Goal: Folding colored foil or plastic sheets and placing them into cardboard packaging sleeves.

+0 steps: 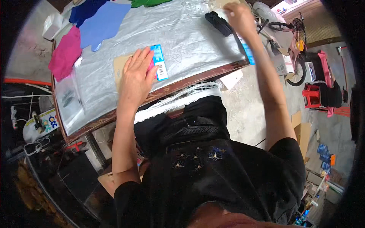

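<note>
My left hand [137, 76] lies flat, fingers spread, pressing a pink and blue packet [159, 62] onto cardboard [121, 66] on the table [190, 38]. My right hand [238, 17] reaches beside a black tool [218, 22]; its grip I cannot tell.

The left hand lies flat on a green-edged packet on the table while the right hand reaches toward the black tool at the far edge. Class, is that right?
Not quite: in the head view the packet under the left hand is blue-edged, not green. The right hand does reach beside the black tool on the table.
</note>
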Tool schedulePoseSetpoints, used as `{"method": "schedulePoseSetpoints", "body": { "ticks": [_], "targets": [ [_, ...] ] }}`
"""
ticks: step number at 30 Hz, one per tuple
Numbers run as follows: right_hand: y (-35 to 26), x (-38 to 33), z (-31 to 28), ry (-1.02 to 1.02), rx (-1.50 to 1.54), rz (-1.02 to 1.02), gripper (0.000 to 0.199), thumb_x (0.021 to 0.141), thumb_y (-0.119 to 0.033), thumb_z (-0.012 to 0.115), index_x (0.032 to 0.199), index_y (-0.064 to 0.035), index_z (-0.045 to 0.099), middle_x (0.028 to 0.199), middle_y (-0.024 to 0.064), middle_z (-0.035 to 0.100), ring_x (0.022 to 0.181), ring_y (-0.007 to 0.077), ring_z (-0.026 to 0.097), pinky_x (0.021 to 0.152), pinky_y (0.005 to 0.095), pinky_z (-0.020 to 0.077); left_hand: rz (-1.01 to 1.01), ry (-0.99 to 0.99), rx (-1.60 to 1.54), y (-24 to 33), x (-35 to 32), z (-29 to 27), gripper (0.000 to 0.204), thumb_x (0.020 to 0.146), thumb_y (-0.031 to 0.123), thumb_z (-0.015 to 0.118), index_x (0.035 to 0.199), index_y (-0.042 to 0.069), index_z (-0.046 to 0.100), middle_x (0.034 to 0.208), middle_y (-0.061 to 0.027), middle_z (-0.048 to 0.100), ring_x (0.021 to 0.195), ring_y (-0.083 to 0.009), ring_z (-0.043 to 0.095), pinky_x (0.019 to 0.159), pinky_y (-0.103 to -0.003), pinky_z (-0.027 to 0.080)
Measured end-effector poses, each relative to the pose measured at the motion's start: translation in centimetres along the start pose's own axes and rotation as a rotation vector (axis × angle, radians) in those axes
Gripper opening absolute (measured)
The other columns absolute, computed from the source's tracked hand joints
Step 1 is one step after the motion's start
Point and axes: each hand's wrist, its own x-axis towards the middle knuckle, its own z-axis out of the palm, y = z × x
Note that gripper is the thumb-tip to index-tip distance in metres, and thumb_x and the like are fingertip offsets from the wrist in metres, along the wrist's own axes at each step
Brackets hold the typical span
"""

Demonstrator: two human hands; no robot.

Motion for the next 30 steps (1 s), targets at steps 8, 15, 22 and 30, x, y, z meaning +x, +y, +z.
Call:
{"method": "schedulePoseSetpoints", "body": {
  "ticks": [8,15,22,30],
  "targets": [
    [10.2,0.0,4.0,-0.313,0.176,-0.134,0.021,0.086,-0.011,0.07,0.106,-0.0037,0.07,0.104,0.0139,0.071,0.091,0.0306,0.069,0.08,0.0399,0.0538,-0.032,-0.001,-0.028,-0.3,0.1,-0.1,0.043,0.093,0.025,0.068,0.131,0.004,0.063,0.141,-0.0124,0.059,0.135,-0.0324,0.05,0.114,-0.046,0.036],
    [11.1,0.6,4.0,-0.453,0.255,-0.081,0.02,0.086,-0.01,0.07,0.105,-0.0032,0.068,0.098,0.013,0.069,0.091,0.0277,0.068,0.079,0.0372,0.0519,-0.037,0.038,-0.043,-0.3,0.0,0.1,0.042,0.093,0.027,0.068,0.129,0.005,0.064,0.137,-0.0112,0.061,0.134,-0.0322,0.051,0.113,-0.046,0.037],
    [10.7,0.3,3.4,-0.281,0.047,-0.265,0.018,0.088,-0.01,0.069,0.104,-0.0049,0.067,0.1,0.01,0.069,0.099,0.0274,0.067,0.084,0.0361,0.0505,0.005,0.056,-0.042,-0.6,-0.2,0.4,0.042,0.093,0.024,0.069,0.128,0.003,0.064,0.137,-0.0146,0.061,0.132,-0.0352,0.052,0.111,-0.046,0.04],
    [10.6,-0.2,2.9,-0.341,0.238,-0.189,0.02,0.087,-0.011,0.07,0.105,-0.0032,0.067,0.102,0.0106,0.069,0.1,0.0285,0.066,0.088,0.0384,0.0509,0.008,0.067,-0.039,-0.8,-0.3,0.5,0.043,0.093,0.031,0.068,0.128,0.005,0.065,0.137,-0.0123,0.061,0.134,-0.033,0.052,0.112,-0.046,0.038]
  ]
}}
